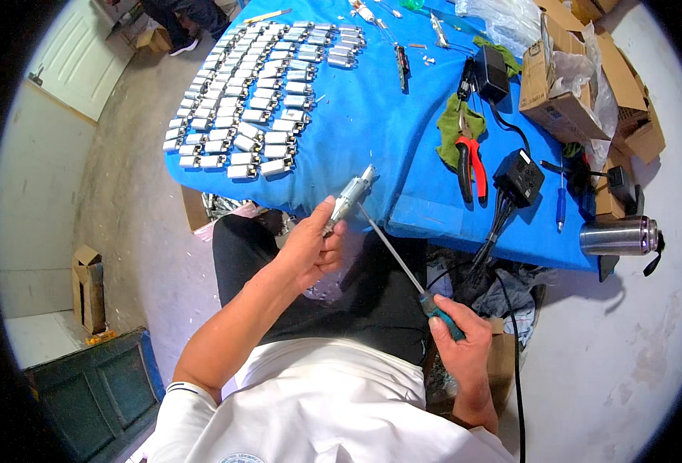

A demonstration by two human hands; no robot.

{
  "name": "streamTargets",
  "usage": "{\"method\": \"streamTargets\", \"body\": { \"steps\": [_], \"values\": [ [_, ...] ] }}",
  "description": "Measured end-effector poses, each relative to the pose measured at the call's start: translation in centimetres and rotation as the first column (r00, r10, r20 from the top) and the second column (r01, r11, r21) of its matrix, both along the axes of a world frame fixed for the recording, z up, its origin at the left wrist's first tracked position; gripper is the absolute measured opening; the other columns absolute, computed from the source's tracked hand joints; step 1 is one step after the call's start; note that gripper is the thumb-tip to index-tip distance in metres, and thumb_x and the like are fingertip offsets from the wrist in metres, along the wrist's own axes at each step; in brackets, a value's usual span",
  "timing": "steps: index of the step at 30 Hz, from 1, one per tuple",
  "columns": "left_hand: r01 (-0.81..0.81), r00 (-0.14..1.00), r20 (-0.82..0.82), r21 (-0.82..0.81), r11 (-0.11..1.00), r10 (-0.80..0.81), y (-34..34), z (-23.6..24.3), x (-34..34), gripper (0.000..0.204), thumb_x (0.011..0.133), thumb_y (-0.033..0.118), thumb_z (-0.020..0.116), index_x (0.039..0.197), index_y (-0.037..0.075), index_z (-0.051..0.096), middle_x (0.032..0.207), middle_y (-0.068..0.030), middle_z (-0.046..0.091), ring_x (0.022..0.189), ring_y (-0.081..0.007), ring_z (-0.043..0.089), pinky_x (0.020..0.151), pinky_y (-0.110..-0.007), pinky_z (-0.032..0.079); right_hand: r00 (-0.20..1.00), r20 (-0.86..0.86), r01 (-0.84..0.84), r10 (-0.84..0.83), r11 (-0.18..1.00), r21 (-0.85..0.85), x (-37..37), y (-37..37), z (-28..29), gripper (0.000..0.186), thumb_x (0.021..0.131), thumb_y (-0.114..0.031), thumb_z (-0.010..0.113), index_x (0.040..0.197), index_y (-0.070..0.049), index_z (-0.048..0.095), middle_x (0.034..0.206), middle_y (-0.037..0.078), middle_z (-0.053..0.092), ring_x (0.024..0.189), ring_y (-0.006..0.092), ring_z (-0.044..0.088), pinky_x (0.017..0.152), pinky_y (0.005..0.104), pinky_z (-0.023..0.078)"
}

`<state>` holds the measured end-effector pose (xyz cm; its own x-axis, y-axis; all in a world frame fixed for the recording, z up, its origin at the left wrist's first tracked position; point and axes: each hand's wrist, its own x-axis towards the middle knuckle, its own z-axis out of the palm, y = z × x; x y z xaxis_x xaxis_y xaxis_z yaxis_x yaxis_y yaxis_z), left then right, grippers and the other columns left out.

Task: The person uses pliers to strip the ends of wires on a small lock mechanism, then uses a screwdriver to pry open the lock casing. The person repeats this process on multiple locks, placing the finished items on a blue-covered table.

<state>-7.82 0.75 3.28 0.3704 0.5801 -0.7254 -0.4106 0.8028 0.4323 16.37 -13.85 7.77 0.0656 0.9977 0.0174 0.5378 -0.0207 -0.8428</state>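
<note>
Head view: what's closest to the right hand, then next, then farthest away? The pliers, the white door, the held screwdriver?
1. Held screwdriver: in the right hand.
2. Pliers: ahead, on the blue cloth.
3. White door: far off, upper left.

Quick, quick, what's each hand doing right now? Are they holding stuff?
Left hand: closed, holding a slim pale device.
Right hand: closed, holding a long screwdriver.

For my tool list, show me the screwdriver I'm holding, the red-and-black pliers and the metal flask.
Screwdriver (429,302), head view: top of the handle.
Pliers (476,160), head view: red handle.
Metal flask (617,237), head view: body.
</note>
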Motion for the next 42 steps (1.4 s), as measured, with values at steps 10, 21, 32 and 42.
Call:
{"method": "streamTargets", "body": {
  "steps": [10, 21, 32, 42],
  "values": [
    [0.015, 0.999, 0.029, 0.003, 1.0, -0.015, 0.3, -0.5, -0.2, 0.046, 0.099, 0.052, 0.041, 0.074, 0.013, 0.046, 0.05, 0.0085, 0.025, 0.038, -0.0076, 0.019, 0.04, -0.025, 0.018, 0.999, 0.018, 0.027, -0.028, 0.999, 0.023, -0.2, -0.1, -0.6, 0.029, 0.083, -0.003, 0.068, 0.111, 0.004, 0.066, 0.095, 0.015, 0.07, 0.084, 0.0172, 0.066, 0.074, 0.0277, 0.051],
    [-0.003, 0.996, 0.086, 0.04, 0.999, -0.001, 0.1, -0.8, -0.1, 0.045, 0.096, 0.051, 0.046, 0.073, 0.013, 0.048, 0.048, 0.0082, 0.026, 0.037, -0.0072, 0.018, 0.039, -0.025, 0.017, 0.993, -0.099, 0.058, -0.064, 0.996, -0.065, -0.3, -0.4, -1.8, 0.032, 0.082, -0.005, 0.069, 0.113, 0.002, 0.065, 0.094, 0.013, 0.069, 0.082, 0.016, 0.065, 0.073, 0.0275, 0.051],
    [0.04, 0.994, 0.099, 0.02, 0.999, -0.041, -2.3, 0.2, 1.0, 0.047, 0.098, 0.053, 0.041, 0.074, 0.014, 0.049, 0.049, 0.0072, 0.029, 0.04, -0.0078, 0.023, 0.041, -0.024, 0.02, 0.855, -0.446, 0.138, -0.266, 0.944, -0.3, -4.4, 2.2, -6.0, 0.022, 0.086, -0.013, 0.068, 0.099, -0.002, 0.055, 0.086, 0.004, 0.061, 0.067, 0.0094, 0.055, 0.06, 0.0234, 0.047],
    [0.18, 0.973, 0.118, 0.147, 0.973, -0.198, -7.5, 0.2, 1.2, 0.046, 0.097, 0.056, 0.04, 0.089, 0.013, 0.051, 0.057, 0.0013, 0.041, 0.047, -0.0088, 0.034, 0.042, -0.023, 0.024, 0.636, -0.757, 0.003, -0.152, 0.981, -0.194, -8.7, 7.4, -4.2, 0.028, 0.088, -0.015, 0.067, 0.108, 0.0, 0.053, 0.102, 0.013, 0.067, 0.09, 0.0151, 0.063, 0.08, 0.0296, 0.051]
  ]
}}
